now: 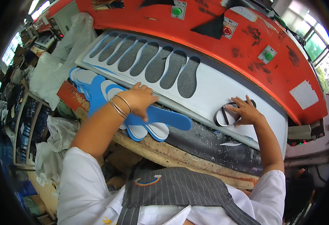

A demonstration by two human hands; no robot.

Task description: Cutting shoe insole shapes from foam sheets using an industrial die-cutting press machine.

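Observation:
My left hand (139, 100), with bangles at the wrist, is bent over a blue insole (168, 117), its thumb against it; the palm side is hidden. Underneath and to the left lies a pile of cut insoles (137, 131), blue on one side and white on the other. Farther right, my right hand (245, 111) grips a sole-shaped cutting die (217, 119), a dark metal band with a crossbar. This die rests on the white sheet (213, 88). Several insole-shaped holes (188, 80) run along the sheet's left part, with a grey surface showing through.
A red machine beam (209, 47) spans the far side, carrying green buttons (177, 12) and a red button (227, 31). Clear plastic bags (61, 56) hang at the left. Scraps litter the dark ledge (209, 140) along the near side, beside a worn wooden edge (164, 157).

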